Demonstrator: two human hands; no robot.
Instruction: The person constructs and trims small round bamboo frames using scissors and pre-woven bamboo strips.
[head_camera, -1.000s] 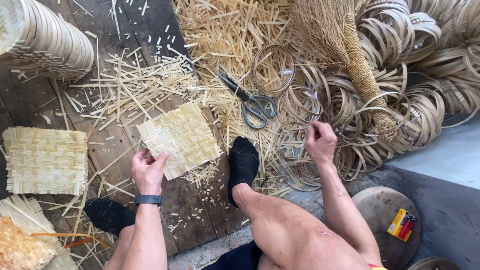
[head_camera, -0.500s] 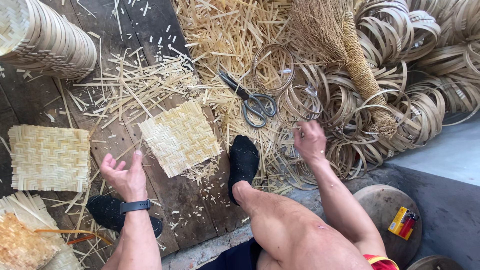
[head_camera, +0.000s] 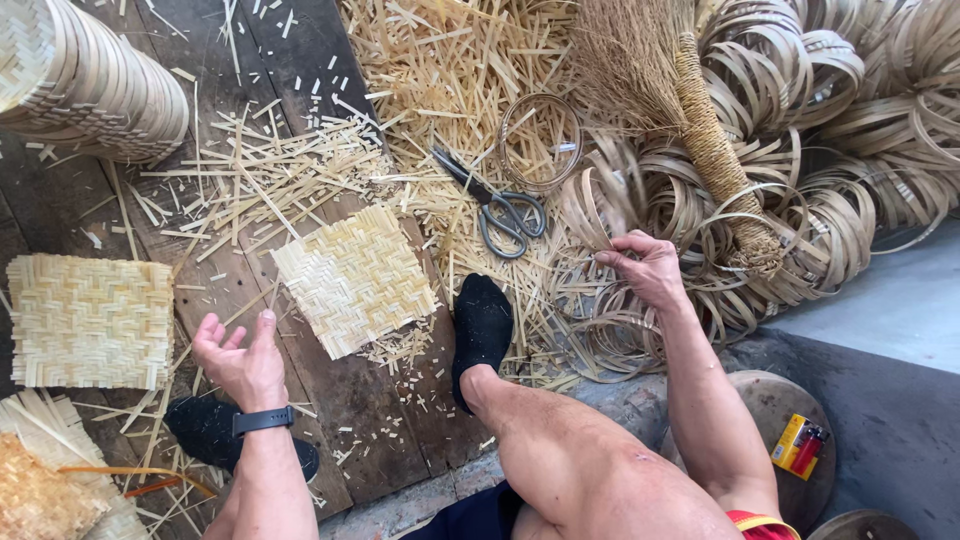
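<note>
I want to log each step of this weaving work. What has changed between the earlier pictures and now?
The left hand let go of the woven mat and drew back toward the body; it is now open and empty. The right hand stayed at the hoop pile, fingers pinching among the hoops. The mat, scissors, wire ring and foot kept their places.

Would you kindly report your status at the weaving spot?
Left hand open, empty, beside woven mat. Right hand pinching bamboo hoops. Scissors lie between.
</note>
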